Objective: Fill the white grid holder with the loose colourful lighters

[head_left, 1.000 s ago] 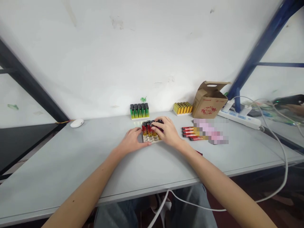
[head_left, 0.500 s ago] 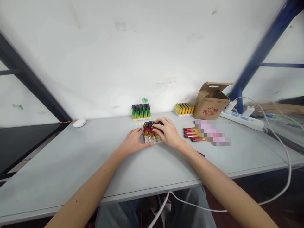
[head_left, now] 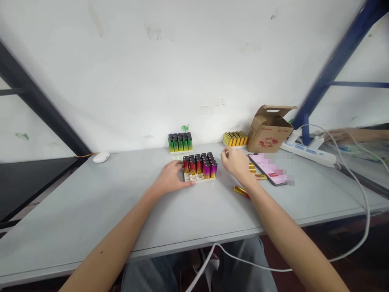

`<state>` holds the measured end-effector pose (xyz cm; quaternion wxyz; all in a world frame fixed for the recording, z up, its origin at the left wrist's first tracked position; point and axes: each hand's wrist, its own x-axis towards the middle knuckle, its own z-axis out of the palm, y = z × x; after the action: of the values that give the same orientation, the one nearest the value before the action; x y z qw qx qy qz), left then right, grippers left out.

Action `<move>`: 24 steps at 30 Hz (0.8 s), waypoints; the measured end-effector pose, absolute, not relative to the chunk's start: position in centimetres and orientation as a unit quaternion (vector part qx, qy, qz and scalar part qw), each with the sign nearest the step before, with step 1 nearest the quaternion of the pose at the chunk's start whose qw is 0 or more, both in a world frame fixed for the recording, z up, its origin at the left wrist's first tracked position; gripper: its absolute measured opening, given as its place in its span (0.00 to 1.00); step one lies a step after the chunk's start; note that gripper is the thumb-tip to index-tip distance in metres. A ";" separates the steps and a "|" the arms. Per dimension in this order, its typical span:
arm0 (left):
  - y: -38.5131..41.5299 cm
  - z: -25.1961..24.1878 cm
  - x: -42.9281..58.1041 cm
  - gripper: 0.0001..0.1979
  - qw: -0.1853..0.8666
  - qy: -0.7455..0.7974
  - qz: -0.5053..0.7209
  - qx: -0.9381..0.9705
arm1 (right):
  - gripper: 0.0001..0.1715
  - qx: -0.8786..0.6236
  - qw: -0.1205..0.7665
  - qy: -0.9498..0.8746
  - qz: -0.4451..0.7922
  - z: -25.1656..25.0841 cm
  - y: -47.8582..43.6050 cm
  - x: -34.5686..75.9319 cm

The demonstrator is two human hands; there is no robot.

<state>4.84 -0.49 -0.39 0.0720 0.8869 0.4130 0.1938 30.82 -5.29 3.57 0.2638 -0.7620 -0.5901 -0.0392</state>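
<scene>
A pale tray [head_left: 194, 178] on the grey table holds several upright lighters [head_left: 199, 164] with black caps and red-to-gold or purple bodies. My left hand [head_left: 170, 177] lies flat on the table against the tray's left side, fingers stretched out. To the right of the tray my right hand [head_left: 235, 162] hovers with its fingers loosely curled and nothing visible in them. It is above several loose lighters [head_left: 257, 176] lying flat on the table, partly hidden by the wrist. One more loose lighter [head_left: 241, 191] lies beside my right forearm.
A phone [head_left: 269, 168] lies right of the loose lighters. At the wall stand a tray of green lighters [head_left: 180, 142], a tray of yellow lighters [head_left: 235, 139] and an open cardboard box [head_left: 269, 129]. A power strip [head_left: 310, 152] with white cables is at right, a white mouse [head_left: 101, 157] at left.
My right hand has lifted off the tray's lighters and moved right, over the loose lighters. The tray's right rows now show. My left hand has stayed at the tray.
</scene>
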 end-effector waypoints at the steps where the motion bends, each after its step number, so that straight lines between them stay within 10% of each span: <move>1: -0.4 -0.3 4.8 0.39 0.071 0.419 0.192 0.885 | 0.20 -0.791 0.218 -0.571 -0.037 3.7 -5.3 31.2; 24: -0.2 -0.9 4.1 0.39 0.107 0.415 0.200 0.881 | 0.27 -0.718 0.164 -0.677 0.021 0.5 -4.3 31.2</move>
<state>4.10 -0.19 -0.93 0.1066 0.8809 0.4153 0.2004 31.16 -4.33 0.48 0.1645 -0.7175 -0.6765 0.0206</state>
